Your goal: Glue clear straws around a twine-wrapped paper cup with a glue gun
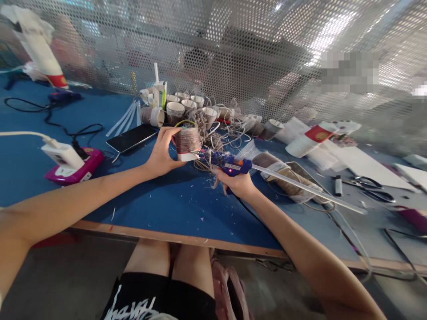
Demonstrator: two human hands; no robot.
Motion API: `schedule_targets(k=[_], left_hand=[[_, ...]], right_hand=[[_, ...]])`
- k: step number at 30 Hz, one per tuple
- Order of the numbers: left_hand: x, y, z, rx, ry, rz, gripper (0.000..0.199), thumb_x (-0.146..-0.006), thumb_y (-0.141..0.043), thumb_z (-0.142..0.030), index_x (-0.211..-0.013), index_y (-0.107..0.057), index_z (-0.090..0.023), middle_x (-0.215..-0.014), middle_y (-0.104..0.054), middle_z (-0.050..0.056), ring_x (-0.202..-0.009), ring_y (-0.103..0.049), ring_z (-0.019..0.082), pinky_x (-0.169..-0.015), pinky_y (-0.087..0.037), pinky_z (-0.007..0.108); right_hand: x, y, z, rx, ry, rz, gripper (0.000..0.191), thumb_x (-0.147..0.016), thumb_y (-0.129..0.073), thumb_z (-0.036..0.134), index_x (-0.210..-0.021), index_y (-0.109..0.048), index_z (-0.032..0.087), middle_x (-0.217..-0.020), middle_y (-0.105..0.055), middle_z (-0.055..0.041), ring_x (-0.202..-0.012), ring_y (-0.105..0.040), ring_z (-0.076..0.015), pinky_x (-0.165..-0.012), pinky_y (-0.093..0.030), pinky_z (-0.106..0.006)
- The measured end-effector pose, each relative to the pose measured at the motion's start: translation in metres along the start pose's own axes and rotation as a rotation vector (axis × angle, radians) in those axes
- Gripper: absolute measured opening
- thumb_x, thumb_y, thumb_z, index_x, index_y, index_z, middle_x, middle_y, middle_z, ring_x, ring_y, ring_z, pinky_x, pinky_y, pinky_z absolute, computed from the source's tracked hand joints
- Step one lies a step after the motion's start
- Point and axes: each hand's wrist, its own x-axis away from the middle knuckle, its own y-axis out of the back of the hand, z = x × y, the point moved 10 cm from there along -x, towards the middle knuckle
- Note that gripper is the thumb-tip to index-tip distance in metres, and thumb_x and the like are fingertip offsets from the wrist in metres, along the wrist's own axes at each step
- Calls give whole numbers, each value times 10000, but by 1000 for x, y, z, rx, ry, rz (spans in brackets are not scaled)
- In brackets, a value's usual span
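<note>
Left hand (pixel 162 155): grasping one brown-twine-wrapped cup (pixel 187 141), white end bare, frame centre | right hand (pixel 240 183): gripping one blue plastic glue gun (pixel 243 166), one translucent stick (pixel 310 190) protruding

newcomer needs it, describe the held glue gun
Find the blue table, then the right hand above it, pointing the glue gun at a string-wrapped cup. Its blue body, lit red light and long clear stick behind set it apart.

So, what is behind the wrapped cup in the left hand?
Farther back than the wrapped cup stand several pale-rimmed cups; tangled cord shows past its right side. Whatever lies directly behind it is covered by the cup and the left hand.
</note>
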Motion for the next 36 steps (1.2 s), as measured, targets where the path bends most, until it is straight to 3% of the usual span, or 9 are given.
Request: schedule_targets(k=[14, 23, 36], left_hand=[[1, 2, 13, 49, 93, -24, 818, -623, -860, -580, -1275, -493, -249, -1212, -531, 107, -1139, -580, 279, -948, -569, 463], [3, 1, 17, 88, 94, -33, 819, -649, -839, -604, -1295, -468, -261, -1217, -523, 105, -1175, -581, 283, -975, -563, 468], [3, 2, 14, 150, 80, -70, 828, -669, -788, -679, -1288, -440, -253, -1246, -498, 106, -1213, -585, 267, -1035, -536, 432]], right_hand=[[1, 8, 4, 60, 34, -49, 294, -637, -669, 352, -440, -483, 239, -326, -437, 39, -269, -376, -94, -263, -369, -243], [-4, 22, -6, 69, 22, -127, 243, -612, -688, 319, -493, -492, 236, -357, -449, 51, -298, -406, -102, -293, -362, -246], [-7, 27, -6, 77, 19, -137, 173, -588, -637, 300, -521, -490, 238, -373, -456, 55, -316, -414, -104, -313, -376, -251]])
